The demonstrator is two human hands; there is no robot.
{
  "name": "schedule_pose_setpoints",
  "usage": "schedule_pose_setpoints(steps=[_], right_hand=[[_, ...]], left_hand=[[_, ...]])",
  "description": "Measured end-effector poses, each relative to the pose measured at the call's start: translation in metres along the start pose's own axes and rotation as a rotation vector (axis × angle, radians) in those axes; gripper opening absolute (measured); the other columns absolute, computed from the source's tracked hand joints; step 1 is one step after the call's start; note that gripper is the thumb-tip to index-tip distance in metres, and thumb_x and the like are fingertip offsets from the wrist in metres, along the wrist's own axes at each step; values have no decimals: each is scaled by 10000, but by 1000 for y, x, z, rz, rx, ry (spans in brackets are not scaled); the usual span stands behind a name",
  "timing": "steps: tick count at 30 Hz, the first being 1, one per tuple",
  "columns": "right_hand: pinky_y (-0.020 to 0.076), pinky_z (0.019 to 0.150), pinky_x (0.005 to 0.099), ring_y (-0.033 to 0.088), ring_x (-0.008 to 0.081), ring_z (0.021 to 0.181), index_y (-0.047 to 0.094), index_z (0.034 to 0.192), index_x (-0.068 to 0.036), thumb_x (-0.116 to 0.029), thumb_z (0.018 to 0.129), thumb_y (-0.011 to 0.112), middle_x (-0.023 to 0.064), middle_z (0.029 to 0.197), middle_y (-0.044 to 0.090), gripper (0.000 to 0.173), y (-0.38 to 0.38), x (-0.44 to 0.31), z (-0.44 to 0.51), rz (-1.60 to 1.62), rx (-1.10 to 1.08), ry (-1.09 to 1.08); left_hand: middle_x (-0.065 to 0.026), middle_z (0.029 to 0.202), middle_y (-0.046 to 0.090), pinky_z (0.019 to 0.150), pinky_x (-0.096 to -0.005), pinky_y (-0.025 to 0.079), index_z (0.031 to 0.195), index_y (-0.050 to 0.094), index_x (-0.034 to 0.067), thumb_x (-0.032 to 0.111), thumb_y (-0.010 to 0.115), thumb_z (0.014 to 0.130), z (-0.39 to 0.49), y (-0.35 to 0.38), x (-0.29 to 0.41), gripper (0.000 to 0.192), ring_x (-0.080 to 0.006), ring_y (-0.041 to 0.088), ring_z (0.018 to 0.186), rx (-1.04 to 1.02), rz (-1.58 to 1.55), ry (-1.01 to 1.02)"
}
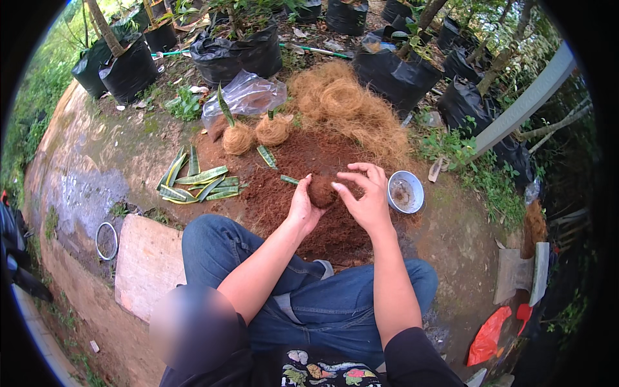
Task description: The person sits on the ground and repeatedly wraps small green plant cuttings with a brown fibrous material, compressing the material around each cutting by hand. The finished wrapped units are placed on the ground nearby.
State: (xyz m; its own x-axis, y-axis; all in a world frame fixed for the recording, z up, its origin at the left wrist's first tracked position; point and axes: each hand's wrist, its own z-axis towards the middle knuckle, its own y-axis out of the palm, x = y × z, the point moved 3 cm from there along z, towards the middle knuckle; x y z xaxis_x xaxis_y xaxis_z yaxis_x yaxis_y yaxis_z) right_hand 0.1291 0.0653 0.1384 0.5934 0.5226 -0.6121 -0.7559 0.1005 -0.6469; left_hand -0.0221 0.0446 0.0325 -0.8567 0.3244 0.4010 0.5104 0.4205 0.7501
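Note:
My left hand (pixel 304 205) cradles a brown ball of coir (pixel 322 190) from its left and below. A short piece of variegated leaf (pixel 289 179) sticks out to the left of that ball. On the ball's right, my right hand (pixel 365 193) hovers with fingers curled and apart, thumb tip close to the ball. Beneath both hands spreads a heap of reddish-brown coco peat (pixel 333 230). Two fiber-wrapped balls (pixel 237 138) with upright leaf cuttings stand beyond it. Cut snake plant leaves (pixel 200 181) lie in a pile at the left, and one piece (pixel 266 157) rests on the peat.
A mound of loose coconut fiber (pixel 346 101) lies at the back. To the right stands a small bowl (pixel 405 192) with residue inside. Black grow bags (pixel 237 55) line the far edge beside a clear plastic bag (pixel 246 96). A flat board (pixel 147 261) lies left of my knee.

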Motion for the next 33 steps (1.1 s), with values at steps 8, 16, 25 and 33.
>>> schedule_pose_setpoints(steps=[8, 16, 25, 33], right_hand=[[376, 1161, 466, 539, 305, 1358, 873, 1016, -172, -309, 821, 916, 55, 1330, 681, 242, 18, -1, -10, -119, -125, -5], [380, 1137, 483, 534, 299, 1349, 846, 960, -145, -263, 873, 866, 53, 1320, 665, 148, 25, 1, -10, -64, -154, 19], [399, 1128, 477, 565, 302, 1307, 810, 961, -113, -226, 912, 830, 62, 1291, 670, 124, 28, 2, -11, -35, -142, 8], [564, 973, 418, 755, 306, 1072, 705, 1242, -23, -74, 1003, 720, 131, 1115, 784, 246, 5, 20, 4, 251, 285, 183]], left_hand=[[-97, 1437, 656, 1153, -515, 476, 1486, 526, 113, 501, 359, 1149, -8, 6, 0, 541, -242, 622, 1357, -34, 96, 1], [-127, 1449, 630, 1158, -544, 467, 1495, 504, 89, 509, 444, 1108, -11, 7, 0, 575, -283, 605, 1373, -73, 85, 15], [-141, 1481, 608, 1171, -538, 466, 1503, 492, 82, 516, 439, 1107, -8, 5, -1, 589, -288, 588, 1400, -72, 64, 0], [-143, 1451, 634, 1159, -563, 481, 1462, 508, 100, 453, 426, 1130, -5, 4, 0, 491, -304, 612, 1363, 25, 6, -10]])
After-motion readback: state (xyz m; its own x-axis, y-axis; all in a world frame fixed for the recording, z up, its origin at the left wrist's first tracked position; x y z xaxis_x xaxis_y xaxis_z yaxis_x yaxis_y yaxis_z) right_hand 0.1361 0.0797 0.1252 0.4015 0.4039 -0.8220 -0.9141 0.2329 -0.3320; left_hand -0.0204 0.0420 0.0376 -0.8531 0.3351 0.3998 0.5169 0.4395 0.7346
